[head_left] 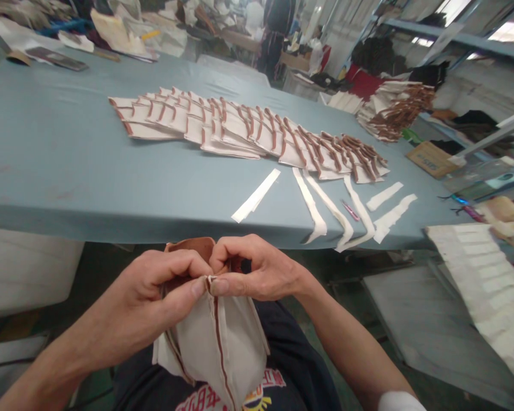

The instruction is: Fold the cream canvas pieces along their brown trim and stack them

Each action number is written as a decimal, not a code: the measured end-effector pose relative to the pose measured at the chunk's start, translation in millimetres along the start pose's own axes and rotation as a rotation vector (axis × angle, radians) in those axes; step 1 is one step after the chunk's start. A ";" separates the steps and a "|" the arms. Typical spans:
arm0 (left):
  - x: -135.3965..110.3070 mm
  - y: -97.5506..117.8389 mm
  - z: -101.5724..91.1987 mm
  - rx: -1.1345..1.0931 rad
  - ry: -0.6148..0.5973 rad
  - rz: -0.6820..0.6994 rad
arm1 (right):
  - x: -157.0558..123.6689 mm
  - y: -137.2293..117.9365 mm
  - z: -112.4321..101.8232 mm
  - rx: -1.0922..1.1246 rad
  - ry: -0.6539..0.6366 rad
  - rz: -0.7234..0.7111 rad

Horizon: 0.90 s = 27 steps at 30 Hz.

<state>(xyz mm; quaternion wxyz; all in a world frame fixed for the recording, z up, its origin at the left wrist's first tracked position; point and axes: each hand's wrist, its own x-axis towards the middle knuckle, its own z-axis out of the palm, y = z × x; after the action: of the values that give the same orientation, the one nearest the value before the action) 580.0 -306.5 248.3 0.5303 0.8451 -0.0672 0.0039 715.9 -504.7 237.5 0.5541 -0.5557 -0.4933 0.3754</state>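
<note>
Both hands meet below the near edge of the worktop (68, 171), over the person's lap. The left hand (154, 291) and the right hand (257, 274) each pinch the top edge of a cream fabric piece (227, 348), thumbs tip to tip at its upper corner, so both grips are clamped on the cloth. A brown seam runs down the piece from just under the thumbs, and the cloth hangs from the grip toward the dark shirt (291, 365) beneath. Behind the fingers, a brown folded part of the same piece shows above the knuckles.

Beyond the grip, across the worktop, lies a long row of pieces (248, 134), cream with brown trim, overlapped like fallen cards. Nearer the grip, close to the worktop's edge and off to the right of the hands, lie several white strips (257, 194); some of them hang over the edge. A small pink tool (350, 210) rests among those strips. Farther right of the row sits a stack (389, 108) of similar trimmed pieces. Low to the right of the hands, below worktop height, a white ribbed sheet (475, 268) lies slanted. At the far end of the room a person (276, 28) in dark clothes stands, well apart from the hands.
</note>
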 end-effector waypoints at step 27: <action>-7.3 9.2 -5.9 -0.037 -0.016 -0.118 | 0.1 -25.7 15.7 -0.245 0.179 0.033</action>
<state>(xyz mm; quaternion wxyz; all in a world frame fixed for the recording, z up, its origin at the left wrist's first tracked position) 572.0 -304.4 258.6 0.5446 0.8376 -0.0217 -0.0355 697.4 -503.3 261.1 0.5175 -0.6584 -0.4748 0.2706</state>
